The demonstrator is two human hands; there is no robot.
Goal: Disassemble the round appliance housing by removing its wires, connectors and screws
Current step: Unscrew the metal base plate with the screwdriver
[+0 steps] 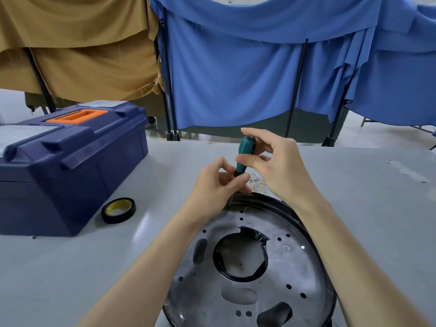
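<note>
The round appliance housing [290,270], a grey metal disc with a black rim and a taped centre hole, lies on the table in front of me. A green-handled screwdriver [244,153] stands upright, its tip down at the housing's far rim. My right hand [276,164] pinches the handle's upper part with thumb and fingers. My left hand [219,185] pinches the lower end of the handle and the shaft just above the rim. The screw under the tip is hidden by my fingers.
A dark blue toolbox [70,161] with an orange handle sits at the left. A roll of black tape [118,210] lies in front of it. Small loose parts [257,185] lie beyond the housing. Blue and tan cloth screens stand behind the grey table [70,267].
</note>
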